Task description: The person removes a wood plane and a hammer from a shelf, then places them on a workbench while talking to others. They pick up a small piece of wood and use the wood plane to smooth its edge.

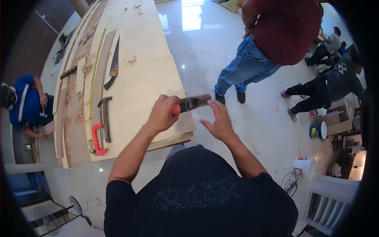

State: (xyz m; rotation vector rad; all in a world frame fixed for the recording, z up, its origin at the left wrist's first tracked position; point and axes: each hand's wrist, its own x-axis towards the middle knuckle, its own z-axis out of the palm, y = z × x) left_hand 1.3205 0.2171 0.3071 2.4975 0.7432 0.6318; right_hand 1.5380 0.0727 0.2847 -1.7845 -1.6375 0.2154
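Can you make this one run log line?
left hand: gripping hand plane | right hand: at plane's other end | claw hammer: beside red C-clamp

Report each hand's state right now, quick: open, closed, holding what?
Left hand: closed, holding the hand plane near one end.
Right hand: open, at the plane's other end; firm contact can't be told.

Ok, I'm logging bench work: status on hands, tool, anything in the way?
Left hand closed on hand plane. Right hand open at plane's far end, contact unclear. Handsaw, claw hammer, red C-clamp lying on pale board, possible obstacles.
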